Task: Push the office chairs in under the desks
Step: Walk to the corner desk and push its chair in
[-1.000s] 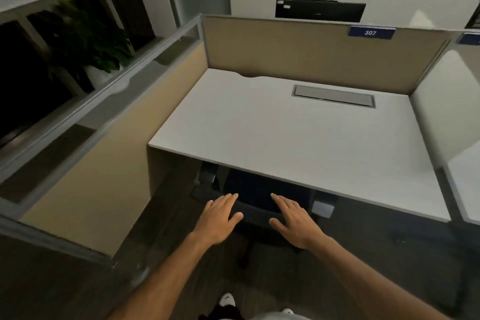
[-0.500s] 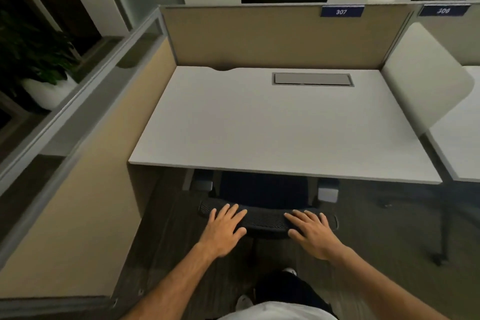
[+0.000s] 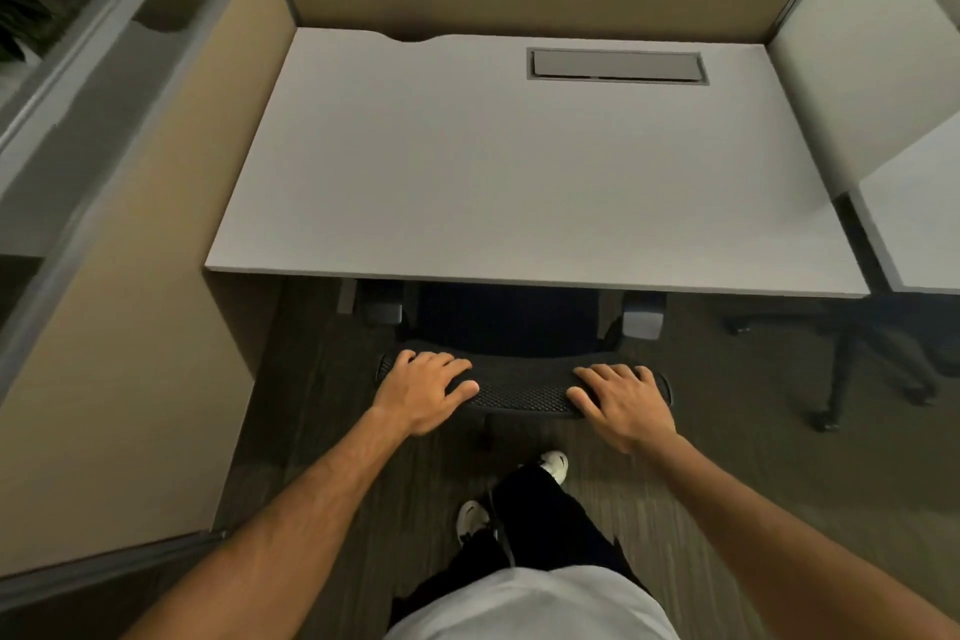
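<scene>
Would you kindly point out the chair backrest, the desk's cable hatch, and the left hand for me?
chair backrest [image 3: 522,392]: head view, on the mesh top edge between the hands.
cable hatch [image 3: 615,66]: head view, on the grey lid's middle.
left hand [image 3: 423,392]: head view, on the back of the hand.

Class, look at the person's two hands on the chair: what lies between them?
In the head view, only a bare stretch of the chair's black mesh backrest top lies between the left hand and the right hand.
</scene>
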